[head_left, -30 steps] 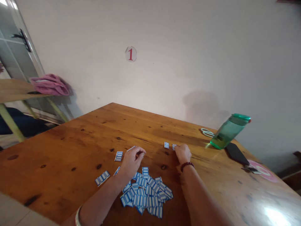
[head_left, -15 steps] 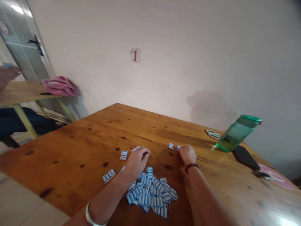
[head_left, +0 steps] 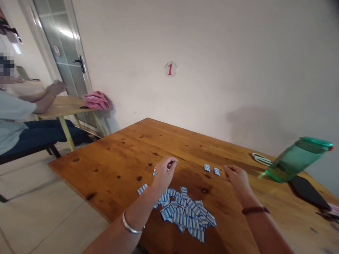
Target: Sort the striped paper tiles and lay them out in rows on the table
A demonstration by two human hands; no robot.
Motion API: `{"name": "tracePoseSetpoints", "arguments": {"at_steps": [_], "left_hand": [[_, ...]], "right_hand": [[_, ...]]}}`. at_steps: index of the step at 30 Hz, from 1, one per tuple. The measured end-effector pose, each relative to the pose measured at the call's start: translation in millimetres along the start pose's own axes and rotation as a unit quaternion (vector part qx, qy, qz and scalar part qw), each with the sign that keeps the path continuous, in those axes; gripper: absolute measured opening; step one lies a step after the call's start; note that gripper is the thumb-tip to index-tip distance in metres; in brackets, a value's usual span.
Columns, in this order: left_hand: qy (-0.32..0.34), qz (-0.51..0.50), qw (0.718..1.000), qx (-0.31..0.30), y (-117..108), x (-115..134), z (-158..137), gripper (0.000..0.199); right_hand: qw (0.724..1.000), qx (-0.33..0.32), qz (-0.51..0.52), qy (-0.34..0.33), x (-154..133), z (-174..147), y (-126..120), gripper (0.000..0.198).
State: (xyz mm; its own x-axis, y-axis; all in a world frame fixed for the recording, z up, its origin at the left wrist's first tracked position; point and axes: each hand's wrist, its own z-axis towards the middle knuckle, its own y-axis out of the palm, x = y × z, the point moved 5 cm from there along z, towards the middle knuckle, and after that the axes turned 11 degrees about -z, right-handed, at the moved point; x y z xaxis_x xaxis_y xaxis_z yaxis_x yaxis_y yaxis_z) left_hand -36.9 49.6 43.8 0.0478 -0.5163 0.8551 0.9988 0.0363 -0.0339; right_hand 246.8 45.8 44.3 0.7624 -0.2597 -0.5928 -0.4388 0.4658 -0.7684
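Reaching forward over a brown wooden table [head_left: 119,155], two bare hands appeared in the head camera's view. The left hand [head_left: 163,176], with a silver bangle [head_left: 129,225] farther up its arm, was raised just beyond a loose pile of small blue-and-white cards [head_left: 186,215], its fingers curled so that thumb and forefinger came close together; whether they pinched anything could not be told. One card [head_left: 142,188] lay left of that forearm, and another [head_left: 154,171] was mostly hidden behind the hand. The right hand [head_left: 238,178], below which a dark red bracelet [head_left: 255,210] circled the wrist, had its fingers drawn together; anything between them could not be made out. Just left of it, two cards [head_left: 212,169] lay side by side, slightly apart. Farther right stood a green bottle [head_left: 296,158], near a black flat object [head_left: 309,192].
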Motion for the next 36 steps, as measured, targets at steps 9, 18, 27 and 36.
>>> {"name": "tracePoseSetpoints", "arguments": {"at_steps": [9,18,27,36], "left_hand": [[-0.029,-0.11,0.988,0.101,-26.2,6.2,9.1,0.013],[-0.086,0.051,0.995,-0.012,-73.7,35.3,-22.4,0.017],[-0.105,0.347,0.929,-0.073,-102.6,20.0,-76.7,0.028],[-0.093,0.376,0.843,-0.374,-35.7,20.2,-114.7,0.054]], "right_hand": [[0.974,-0.052,0.202,-0.09,-37.6,-93.0,40.5,0.03],[0.974,-0.043,0.11,-0.196,-43.4,-98.2,41.7,0.027],[0.96,-0.071,0.086,-0.255,-50.4,-107.9,50.2,0.025],[0.955,-0.091,0.086,-0.268,-52.7,-106.9,49.5,0.027]]}}
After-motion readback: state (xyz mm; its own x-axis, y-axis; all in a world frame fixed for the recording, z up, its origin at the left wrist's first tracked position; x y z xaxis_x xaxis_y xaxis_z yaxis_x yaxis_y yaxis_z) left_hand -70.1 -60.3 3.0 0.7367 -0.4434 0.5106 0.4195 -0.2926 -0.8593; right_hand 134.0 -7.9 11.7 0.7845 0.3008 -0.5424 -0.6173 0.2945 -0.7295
